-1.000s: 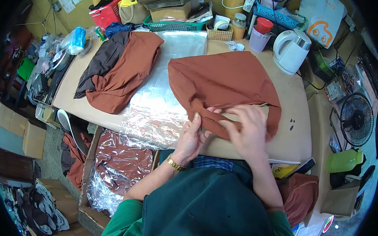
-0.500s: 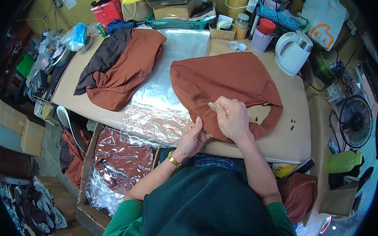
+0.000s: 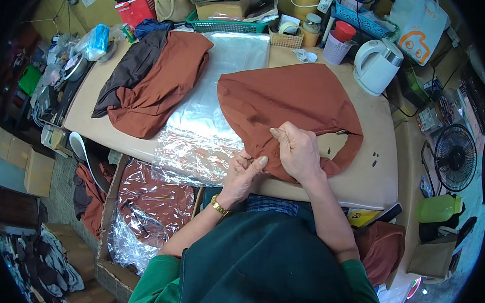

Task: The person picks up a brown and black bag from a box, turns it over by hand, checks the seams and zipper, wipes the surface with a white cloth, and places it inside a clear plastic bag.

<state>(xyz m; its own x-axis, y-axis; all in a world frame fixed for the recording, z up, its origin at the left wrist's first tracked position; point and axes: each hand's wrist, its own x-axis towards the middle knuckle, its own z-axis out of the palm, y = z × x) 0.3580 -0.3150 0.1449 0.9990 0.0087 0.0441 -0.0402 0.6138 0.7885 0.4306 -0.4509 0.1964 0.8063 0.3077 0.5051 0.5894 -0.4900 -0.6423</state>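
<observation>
One rust-brown cloth (image 3: 306, 94) is pinched by the left hand (image 3: 241, 179) and clenched in the right hand (image 3: 300, 154), its bulk spread toward one o'clock from both.

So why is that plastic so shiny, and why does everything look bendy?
In the head view, bright glare bounces off the clear plastic sheets; also in the head view, the fisheye lens bows the table edge and leaves black corners.
</observation>
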